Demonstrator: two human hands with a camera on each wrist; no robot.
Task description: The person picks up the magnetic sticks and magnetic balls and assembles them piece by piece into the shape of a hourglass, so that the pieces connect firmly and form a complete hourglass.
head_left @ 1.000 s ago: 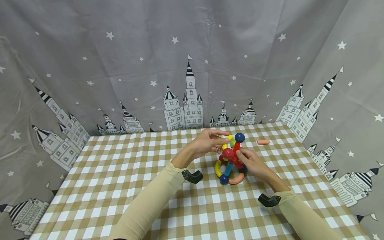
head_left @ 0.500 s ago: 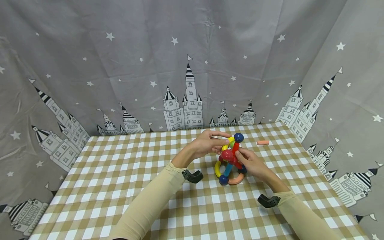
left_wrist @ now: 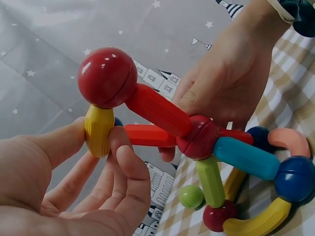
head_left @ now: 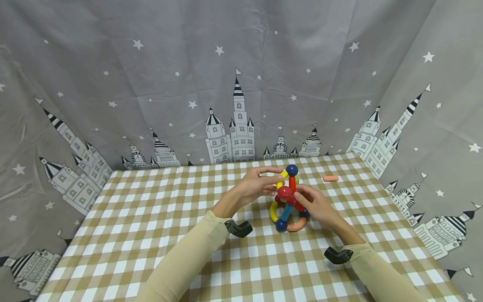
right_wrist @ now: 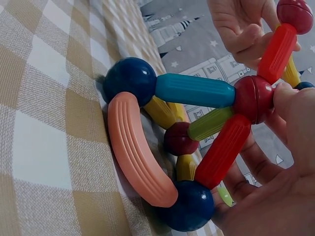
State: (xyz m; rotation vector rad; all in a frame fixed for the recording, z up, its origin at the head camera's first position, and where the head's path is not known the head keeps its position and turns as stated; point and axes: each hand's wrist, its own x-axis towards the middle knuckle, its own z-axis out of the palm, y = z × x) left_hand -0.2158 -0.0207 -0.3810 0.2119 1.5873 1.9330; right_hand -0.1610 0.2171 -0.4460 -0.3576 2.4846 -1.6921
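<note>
A structure of colourful magnetic sticks and balls stands on the table. Its base joins blue balls, a dark red ball (left_wrist: pixel 220 216) and curved yellow and salmon sticks (right_wrist: pixel 140 152). Teal (left_wrist: pixel 247 158), lime and red sticks rise to a central dark red ball (right_wrist: pixel 253 100). Two red sticks lead onward, one to a red ball (left_wrist: pixel 107 77), one to a blue ball (head_left: pixel 292 170). My left hand (head_left: pixel 250 188) pinches a yellow stick (left_wrist: pixel 99 132) touching the red ball. My right hand (head_left: pixel 318 207) holds the structure, thumb at the central ball, fingers partly hidden behind.
A loose salmon stick (head_left: pixel 330 178) lies at the back right of the checked tablecloth (head_left: pixel 143 226). A green ball (left_wrist: pixel 191 196) sits behind the structure. A grey castle-patterned curtain (head_left: pixel 170 84) hangs behind the table.
The upper blue ball and its red stick have swung left, so that stick stands more upright. My left hand has shifted slightly left with the yellow stick. My right hand has barely moved.
</note>
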